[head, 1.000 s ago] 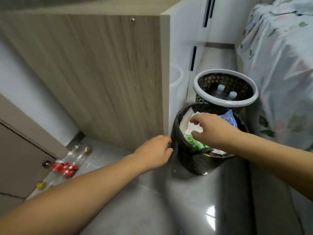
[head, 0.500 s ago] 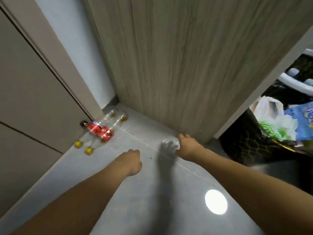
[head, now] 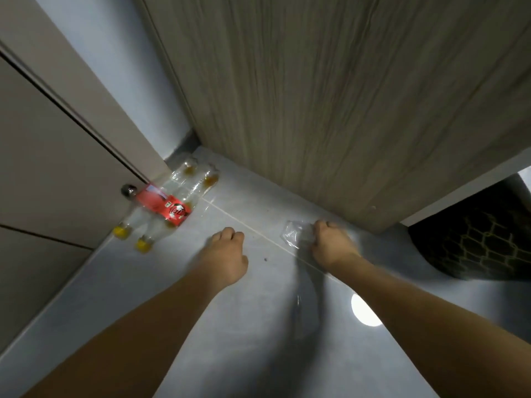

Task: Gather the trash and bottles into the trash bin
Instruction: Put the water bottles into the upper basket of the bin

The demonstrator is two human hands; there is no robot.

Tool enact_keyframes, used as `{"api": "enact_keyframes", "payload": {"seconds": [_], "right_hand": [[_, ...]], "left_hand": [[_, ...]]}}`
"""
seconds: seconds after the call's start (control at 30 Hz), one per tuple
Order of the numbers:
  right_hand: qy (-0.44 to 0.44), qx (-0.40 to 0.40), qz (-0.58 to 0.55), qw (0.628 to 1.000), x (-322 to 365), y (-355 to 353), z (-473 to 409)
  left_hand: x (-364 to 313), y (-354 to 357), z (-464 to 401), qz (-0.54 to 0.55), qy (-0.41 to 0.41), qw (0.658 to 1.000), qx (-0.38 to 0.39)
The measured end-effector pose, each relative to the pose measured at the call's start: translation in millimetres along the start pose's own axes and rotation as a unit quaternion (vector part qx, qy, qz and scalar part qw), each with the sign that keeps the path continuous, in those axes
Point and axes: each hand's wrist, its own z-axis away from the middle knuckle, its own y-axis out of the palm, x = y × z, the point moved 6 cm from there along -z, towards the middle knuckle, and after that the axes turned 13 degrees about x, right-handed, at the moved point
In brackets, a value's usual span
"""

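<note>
Filling the far right of the scene, a tall wood-grain cabinet panel (head: 344, 96) stands on the glossy grey tiled floor (head: 258, 326), with a beige door (head: 43, 168) on the left. At the right edge, just past the panel's corner, part of a black trash bin with a yellow honeycomb pattern (head: 474, 242) shows. Lying on the floor at the far left, against the door, are two clear plastic bottles with yellow caps (head: 169, 208), side by side and touching, one wearing a red label. Near the middle, the left hand (head: 227, 254) hangs above the floor with its fingers curled in, holding nothing. To its right, the right hand (head: 333, 242) is closed, pinching a crumpled clear plastic wrapper (head: 296, 234) low at the panel's foot
</note>
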Motion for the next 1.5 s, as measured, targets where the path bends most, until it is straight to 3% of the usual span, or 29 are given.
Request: {"api": "enact_keyframes", "payload": {"seconds": [0.1,0.3,0.4,0.57,0.7,0.8,0.9,1.07,1.33,1.5], "right_hand": [[-0.026,0.006,-0.017,1.0,12,4,2],[-0.062,0.021,-0.049,0.997,51,0,13],[-0.076,0.018,-0.076,0.994,70,-7,24],[-0.123,0.031,-0.115,0.985,126,-16,48],[-0.156,0.034,-0.095,0.983,170,-21,56],[-0.142,0.043,-0.066,0.987,180,-20,53],[-0.127,0.051,-0.071,0.988,176,-18,48],[-0.116,0.092,-0.108,0.983,155,-26,53],[-0.127,0.106,-0.206,0.965,111,-96,130],[-0.105,0.135,-0.145,0.975,52,-153,197]], "left_hand": [[5,-4,-1,-0.024,0.009,0.998,-0.054],[14,-12,8,-0.054,0.006,0.996,-0.07],[26,-29,21,-0.097,-0.002,0.988,-0.122],[78,-52,52,-0.053,-0.117,0.965,-0.227],[130,-35,56,0.08,-0.244,0.952,-0.165],[150,-19,52,0.118,-0.279,0.945,-0.125],[147,-20,50,0.064,-0.242,0.957,-0.148],[105,-77,85,-0.071,-0.095,0.962,-0.247],[-17,-184,171,-0.028,0.03,0.955,-0.292],[-124,-224,228,-0.038,0.099,0.954,-0.282]]}}
